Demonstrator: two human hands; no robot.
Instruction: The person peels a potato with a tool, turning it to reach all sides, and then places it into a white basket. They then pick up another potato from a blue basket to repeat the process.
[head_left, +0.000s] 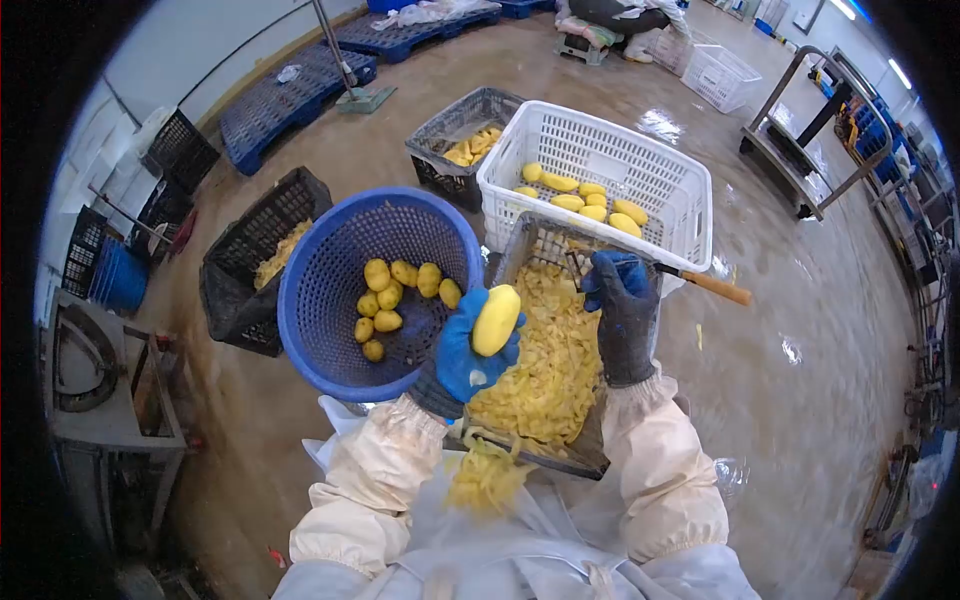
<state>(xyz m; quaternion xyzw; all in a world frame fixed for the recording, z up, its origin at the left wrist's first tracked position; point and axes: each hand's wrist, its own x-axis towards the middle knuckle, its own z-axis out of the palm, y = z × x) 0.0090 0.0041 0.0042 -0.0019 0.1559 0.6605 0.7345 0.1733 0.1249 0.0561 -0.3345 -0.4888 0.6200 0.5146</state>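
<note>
My left hand (470,345), in a blue glove, is wrapped round a peeled yellow potato (496,320) over the left side of a crate of peelings (545,385). Above that crate's right side is my right hand (622,295) in a dark blue glove, its fingers closed round a peeler (575,268). To the left, a blue round basket (380,210) holds several unpeeled potatoes (386,300). Behind the peelings, a white crate (600,150) contains several peeled potatoes (592,200). A knife with a wooden handle (715,287) lies across the crates beside my right hand.
Black crates stand at the far left (240,250) and behind the basket (455,160). Blue pallets (285,110) line the back wall. A metal trolley (800,160) is at the back right. Another person (625,15) sits at the top.
</note>
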